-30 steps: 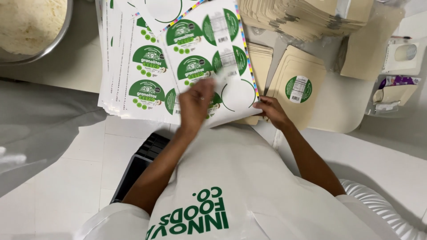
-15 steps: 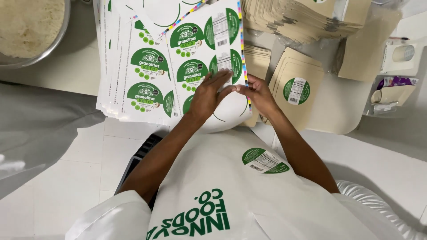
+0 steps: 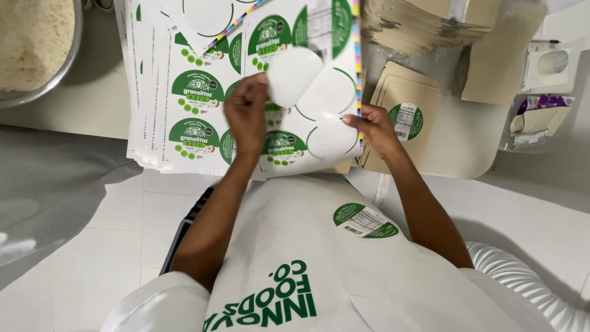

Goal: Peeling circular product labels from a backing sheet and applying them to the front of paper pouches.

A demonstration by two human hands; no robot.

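My left hand [image 3: 246,114] pinches a round sticker [image 3: 294,75], which shows its white back and is lifted off the top sticker sheet [image 3: 319,132]. That sheet carries green and white round labels and several empty circles. My right hand [image 3: 375,126] grips the sheet's right edge and holds it down. One round green label [image 3: 365,220] sticks to the white apron [image 3: 289,246] on my chest. A stack of similar label sheets [image 3: 184,98] fans out to the left under the top sheet.
A metal bowl [image 3: 37,49] of pale crumbly food sits at the top left. Kraft paper pouches are piled at the top right [image 3: 424,21]. One flat pouch [image 3: 405,120] beside my right hand bears a green label. Small boxes [image 3: 541,92] stand at the far right.
A green label has appeared on my apron. My left hand has since gone back to the sheet and peeled up another round sticker. My right hand stays on the sheet's edge.
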